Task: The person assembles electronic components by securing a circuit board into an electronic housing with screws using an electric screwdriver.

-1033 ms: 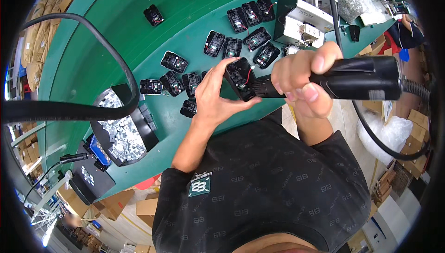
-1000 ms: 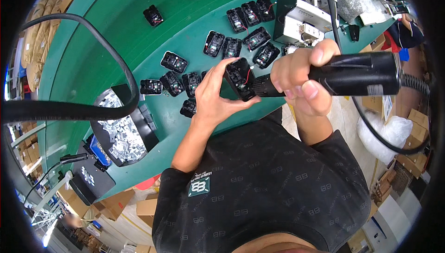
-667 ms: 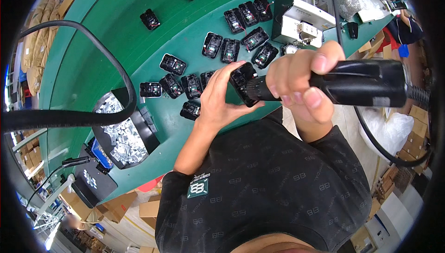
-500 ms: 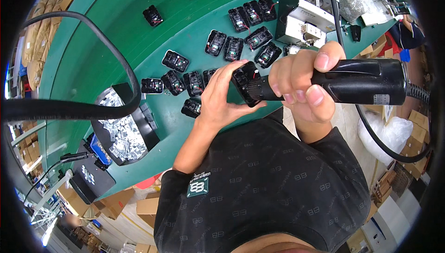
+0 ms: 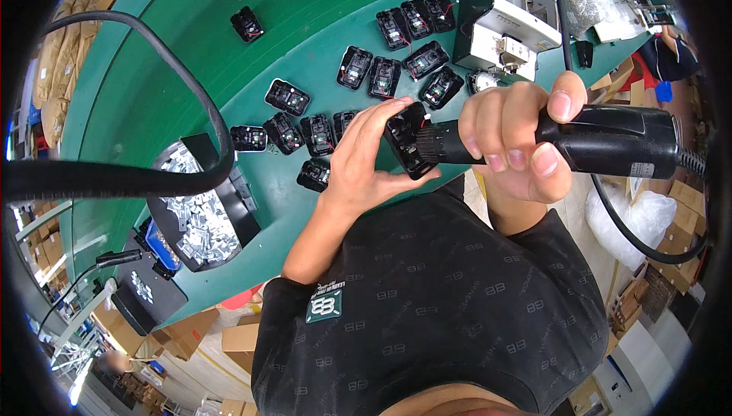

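My left hand (image 5: 357, 160) grips a black plastic housing (image 5: 404, 130) by its edges, with the open inside turned to the right. A small white connector on a red wire shows at its upper side. My right hand (image 5: 518, 138) is wrapped round a black electric screwdriver (image 5: 618, 141) held almost level. Its ribbed nose meets the housing's inner side; the bit and any screw are hidden. On the green bench beyond lie several similar housings (image 5: 384, 79) with small circuit boards and red wires inside.
A white and grey machine (image 5: 507, 27) stands at the back right. To the left, a black tray (image 5: 248, 225) holds many small metal plates (image 5: 206, 225), beside a blue bin (image 5: 162, 247). A thick black cable (image 5: 183, 77) arches across the left. More housings (image 5: 246, 25) lie on the green belt (image 5: 191, 27).
My right hand and the screwdriver have shifted slightly right and down. The screwdriver's nose still meets the housing, which has barely moved in my left hand.
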Demonstrator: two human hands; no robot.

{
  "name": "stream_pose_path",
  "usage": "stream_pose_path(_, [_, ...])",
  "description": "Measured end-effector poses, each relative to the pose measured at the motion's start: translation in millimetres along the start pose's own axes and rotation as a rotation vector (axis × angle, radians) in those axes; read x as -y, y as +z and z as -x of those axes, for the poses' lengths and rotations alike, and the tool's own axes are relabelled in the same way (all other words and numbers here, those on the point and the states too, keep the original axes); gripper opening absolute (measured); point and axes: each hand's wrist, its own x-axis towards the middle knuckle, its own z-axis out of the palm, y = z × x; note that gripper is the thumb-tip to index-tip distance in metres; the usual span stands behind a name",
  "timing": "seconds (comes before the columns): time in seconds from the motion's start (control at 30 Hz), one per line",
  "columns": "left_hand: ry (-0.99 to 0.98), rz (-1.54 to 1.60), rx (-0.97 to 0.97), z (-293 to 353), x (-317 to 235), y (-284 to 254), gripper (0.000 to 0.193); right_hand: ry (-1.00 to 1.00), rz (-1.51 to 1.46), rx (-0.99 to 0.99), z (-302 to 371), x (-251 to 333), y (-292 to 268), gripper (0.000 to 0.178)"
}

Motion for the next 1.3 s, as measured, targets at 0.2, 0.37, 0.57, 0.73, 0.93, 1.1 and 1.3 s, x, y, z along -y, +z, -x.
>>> stream_pose_path(0.2, [0.025,0.014,-0.021,0.3,2.0,1.9,0.082,-0.009,-0.055,-0.077,1.2,4.1,4.6,0.036])
stream_pose_path(0.37, [0.018,0.007,-0.001,0.1,0.6,1.7,0.081,0.002,-0.028,-0.058,2.6,1.5,1.0,0.033])
stream_pose_path(0.57, [0.038,0.006,0.037,-0.2,0.2,2.8,0.082,0.050,0.029,-0.044,2.1,3.4,5.6,0.027])
stream_pose_path(0.73, [0.052,0.015,0.105,0.4,-1.6,2.1,0.080,0.134,0.071,0.019,-3.7,1.7,9.9,0.028])
stream_pose_path(0.93, [0.011,-0.007,0.099,0.6,-3.6,2.5,0.078,0.149,-0.006,-0.031,-3.3,-1.3,11.1,0.030])
stream_pose_path(1.1, [-0.017,-0.030,0.090,5.2,-1.0,5.1,0.077,0.146,-0.023,-0.126,2.1,-9.7,11.5,0.030])
stream_pose_path(1.3, [-0.139,-0.032,0.198,13.9,5.0,6.1,0.076,0.138,-0.100,-0.070,15.6,-32.3,-5.2,0.047])
